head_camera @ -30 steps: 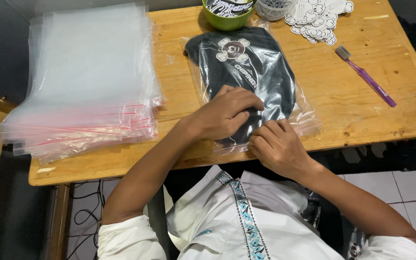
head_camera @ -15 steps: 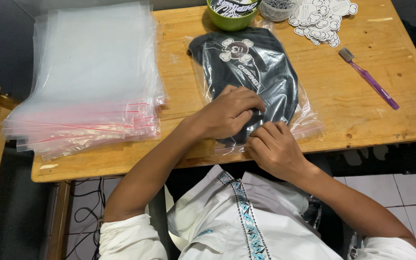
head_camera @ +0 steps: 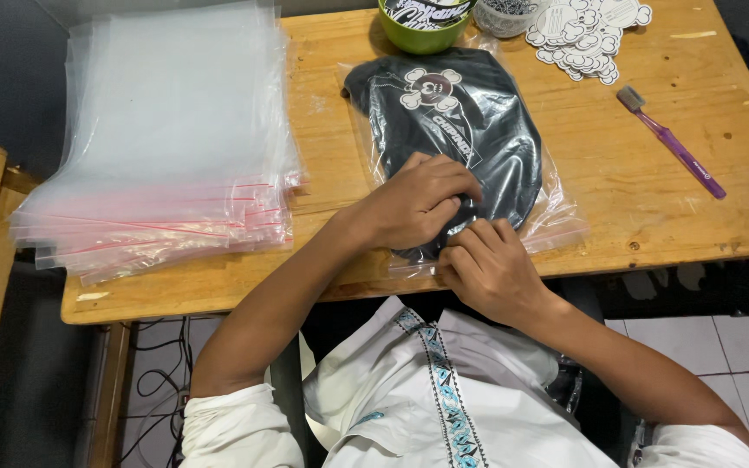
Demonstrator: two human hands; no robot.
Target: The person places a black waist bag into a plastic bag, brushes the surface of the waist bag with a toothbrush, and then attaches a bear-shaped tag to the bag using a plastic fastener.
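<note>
Head view looks straight down on both hands, which meet at the near end of a clear plastic bag [head_camera: 556,217] lying on the wooden desk [head_camera: 652,217]. The left hand [head_camera: 418,208] lies palm down with its fingers curled over the bag's near edge, pressing on the folded black garment [head_camera: 470,130] inside it. The right hand [head_camera: 487,269] sits just nearer and to the right, touching the left, its fingers bent and pinching the bag's near edge at the desk's front; whether the bag's mouth is sealed there cannot be told, since the hands cover it. The garment fills most of the bag, runs away from the hands toward the far side, and bears a white skull-like print near its far end. Left of the bag, well apart from the hands, a thick stack of empty clear bags [head_camera: 166,139] with red seal strips along their near edges overhangs the left side of the desk. At the far edge, just beyond the packed bag, stands a green bowl [head_camera: 422,35], and right of it a pile of white die-cut stickers [head_camera: 587,35]. A purple toothbrush [head_camera: 674,143] lies alone on the bare wood to the right, angled with its bristle head toward the far side.
</note>
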